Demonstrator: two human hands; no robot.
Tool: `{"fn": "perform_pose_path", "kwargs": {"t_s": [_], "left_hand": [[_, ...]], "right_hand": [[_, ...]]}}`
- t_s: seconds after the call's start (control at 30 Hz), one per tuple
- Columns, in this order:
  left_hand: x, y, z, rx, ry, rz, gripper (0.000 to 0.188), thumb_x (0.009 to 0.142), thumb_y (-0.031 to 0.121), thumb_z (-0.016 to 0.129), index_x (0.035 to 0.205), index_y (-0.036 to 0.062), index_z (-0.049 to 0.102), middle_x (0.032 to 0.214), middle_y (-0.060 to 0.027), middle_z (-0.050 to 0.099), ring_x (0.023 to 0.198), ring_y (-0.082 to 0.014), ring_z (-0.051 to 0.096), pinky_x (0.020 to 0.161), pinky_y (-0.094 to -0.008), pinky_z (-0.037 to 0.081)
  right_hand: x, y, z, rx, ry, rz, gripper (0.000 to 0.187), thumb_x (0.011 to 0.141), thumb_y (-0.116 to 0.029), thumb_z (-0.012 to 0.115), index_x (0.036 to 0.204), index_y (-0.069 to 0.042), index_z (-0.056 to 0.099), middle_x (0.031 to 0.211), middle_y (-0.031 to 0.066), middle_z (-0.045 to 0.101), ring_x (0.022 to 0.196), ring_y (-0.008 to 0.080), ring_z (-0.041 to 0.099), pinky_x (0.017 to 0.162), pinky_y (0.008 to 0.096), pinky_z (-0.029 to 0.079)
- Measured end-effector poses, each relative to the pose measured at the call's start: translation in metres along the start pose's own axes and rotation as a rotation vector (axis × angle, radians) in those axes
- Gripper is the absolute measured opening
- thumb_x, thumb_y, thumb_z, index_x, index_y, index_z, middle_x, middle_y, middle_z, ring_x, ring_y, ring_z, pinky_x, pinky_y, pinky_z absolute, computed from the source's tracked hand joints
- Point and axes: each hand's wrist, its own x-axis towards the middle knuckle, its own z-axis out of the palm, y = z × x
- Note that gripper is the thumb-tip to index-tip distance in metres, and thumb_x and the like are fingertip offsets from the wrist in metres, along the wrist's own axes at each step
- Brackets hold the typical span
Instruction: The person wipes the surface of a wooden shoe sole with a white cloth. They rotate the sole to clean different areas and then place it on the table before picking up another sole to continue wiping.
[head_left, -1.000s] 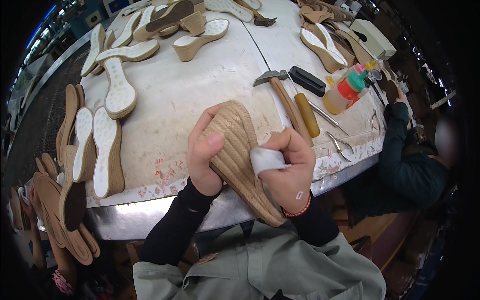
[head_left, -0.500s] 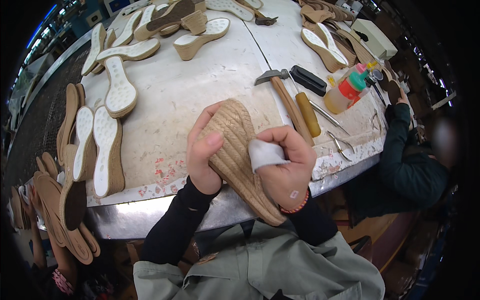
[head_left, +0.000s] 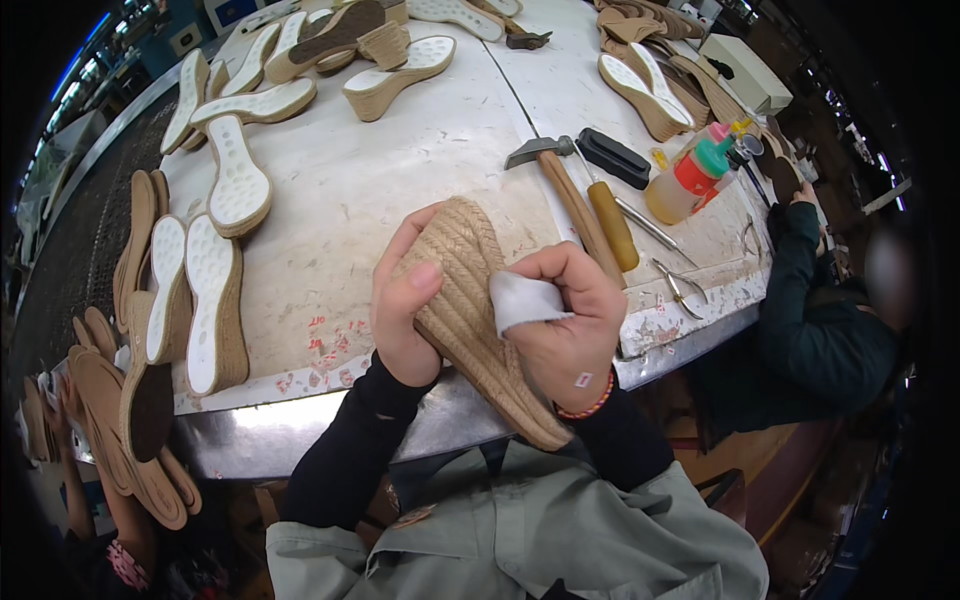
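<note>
White-topped soles (head_left: 212,310) lie along the left edge of the bench (head_left: 310,220). The left hand (head_left: 402,310), partly curled, grips a braided wedge sole (head_left: 465,285) over the near edge. The right hand (head_left: 572,335), mostly closed, pinches a white cloth (head_left: 525,303), seemingly against the sole's side. Farther right lie a hammer (head_left: 581,213) and pliers (head_left: 681,296).

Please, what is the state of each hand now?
Left hand: closed, holding a woven wedge sole.
Right hand: closed, pinching a white cloth.
</note>
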Motion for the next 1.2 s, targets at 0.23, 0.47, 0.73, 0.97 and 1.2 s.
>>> {"fn": "perform_pose_path", "kwargs": {"t_s": [0.23, 0.47, 0.73, 0.97, 1.2], "left_hand": [[0.001, -0.003, 0.000, -0.009, 0.015, 0.002, 0.072, 0.075, 0.044, 0.045, 0.125, -0.0067, 0.038, 0.095, -0.0144, 0.055, 0.087, -0.0186, 0.054, 0.077, -0.0267, 0.043], [-0.001, -0.005, 0.004, -0.018, 0.000, 0.006, 0.071, 0.075, 0.044, 0.045, 0.125, -0.0069, 0.038, 0.095, -0.0150, 0.054, 0.084, -0.0185, 0.054, 0.075, -0.0266, 0.043], [-0.001, -0.007, 0.000, -0.023, -0.006, 0.008, 0.072, 0.075, 0.044, 0.045, 0.125, -0.0072, 0.038, 0.092, -0.0153, 0.055, 0.082, -0.0182, 0.054, 0.074, -0.0259, 0.044], [-0.001, -0.006, 0.004, -0.048, 0.013, -0.005, 0.070, 0.076, 0.043, 0.045, 0.124, -0.0070, 0.039, 0.092, -0.0150, 0.055, 0.082, -0.0181, 0.054, 0.073, -0.0264, 0.044], [-0.001, -0.006, 0.002, -0.028, 0.006, -0.005, 0.070, 0.076, 0.043, 0.044, 0.124, -0.0067, 0.039, 0.094, -0.0150, 0.055, 0.084, -0.0186, 0.055, 0.075, -0.0269, 0.044]], "right_hand": [[0.001, 0.005, 0.002, 0.028, 0.025, -0.013, 0.021, 0.064, 0.005, 0.066, 0.083, -0.001, 0.057, 0.075, 0.0011, 0.058, 0.068, 0.0051, 0.053, 0.062, 0.0194, 0.042], [0.001, 0.002, -0.001, 0.007, 0.010, -0.049, 0.021, 0.066, 0.007, 0.064, 0.082, -0.002, 0.054, 0.074, -0.0023, 0.053, 0.068, 0.0030, 0.048, 0.061, 0.0176, 0.038], [0.003, 0.008, 0.002, 0.038, 0.038, -0.097, 0.021, 0.063, 0.001, 0.071, 0.076, -0.002, 0.055, 0.066, 0.0020, 0.055, 0.061, 0.0063, 0.052, 0.055, 0.0208, 0.041], [0.002, 0.005, -0.001, 0.047, 0.054, -0.060, 0.023, 0.059, -0.002, 0.074, 0.075, -0.001, 0.056, 0.063, 0.0044, 0.057, 0.059, 0.0080, 0.056, 0.054, 0.0229, 0.044], [0.002, 0.002, -0.002, -0.017, 0.027, -0.063, 0.017, 0.069, 0.003, 0.068, 0.076, -0.002, 0.054, 0.067, -0.0032, 0.051, 0.061, 0.0027, 0.045, 0.056, 0.0184, 0.036]]}}
